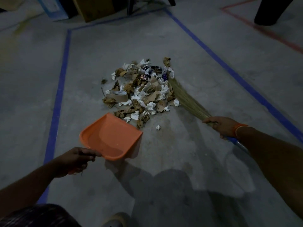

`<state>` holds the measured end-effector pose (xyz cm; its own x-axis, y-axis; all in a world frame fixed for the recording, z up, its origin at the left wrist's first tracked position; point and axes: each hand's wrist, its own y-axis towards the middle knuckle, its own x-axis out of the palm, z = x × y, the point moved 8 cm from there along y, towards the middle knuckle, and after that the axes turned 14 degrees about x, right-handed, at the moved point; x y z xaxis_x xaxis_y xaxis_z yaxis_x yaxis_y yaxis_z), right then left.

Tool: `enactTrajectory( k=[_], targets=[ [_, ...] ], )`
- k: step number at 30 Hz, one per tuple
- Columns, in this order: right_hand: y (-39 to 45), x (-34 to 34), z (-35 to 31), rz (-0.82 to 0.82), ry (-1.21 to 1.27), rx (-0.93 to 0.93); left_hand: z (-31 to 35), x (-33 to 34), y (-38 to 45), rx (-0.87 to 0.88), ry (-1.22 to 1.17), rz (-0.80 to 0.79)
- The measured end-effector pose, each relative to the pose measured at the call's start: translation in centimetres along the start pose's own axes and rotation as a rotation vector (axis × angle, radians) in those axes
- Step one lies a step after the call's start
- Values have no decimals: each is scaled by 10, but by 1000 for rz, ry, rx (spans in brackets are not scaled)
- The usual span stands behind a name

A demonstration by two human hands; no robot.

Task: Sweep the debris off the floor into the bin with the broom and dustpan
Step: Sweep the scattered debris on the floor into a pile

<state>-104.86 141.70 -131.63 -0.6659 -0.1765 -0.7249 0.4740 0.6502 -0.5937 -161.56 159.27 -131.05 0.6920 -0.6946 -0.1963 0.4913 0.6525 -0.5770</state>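
Note:
A pile of debris [142, 92], made of torn cardboard, crumpled white paper and a brown tape roll [118, 95], lies on the grey concrete floor. My left hand [77, 159] grips the handle of an orange dustpan [111, 136], whose empty mouth points at the near edge of the pile. My right hand [221, 126] grips a straw broom [185, 99] where the bristles meet its blue handle. The bristle tips lie against the right side of the pile. One white paper scrap [158, 127] sits apart between pan and broom.
Blue tape lines [60, 89] frame the floor area around the pile, and a red line [262, 30] runs at the far right. A cardboard box [93, 9] and dark furniture legs [270, 10] stand at the back. No bin is visible.

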Motion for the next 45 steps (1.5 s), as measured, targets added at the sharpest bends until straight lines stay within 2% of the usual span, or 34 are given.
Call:
enactTrajectory(
  k=[21, 28, 37, 45],
  targets=[
    [2, 31, -18, -91, -173, -108, 52, 34, 114, 53, 20, -151],
    [7, 39, -31, -80, -221, -173, 51, 51, 124, 63, -29, -150],
    [-5, 37, -27, -79, -164, -178, 39, 54, 125, 89, -71, -129],
    [-24, 54, -23, -122, -304, -287, 38, 65, 127, 131, -118, -95]
  ],
)
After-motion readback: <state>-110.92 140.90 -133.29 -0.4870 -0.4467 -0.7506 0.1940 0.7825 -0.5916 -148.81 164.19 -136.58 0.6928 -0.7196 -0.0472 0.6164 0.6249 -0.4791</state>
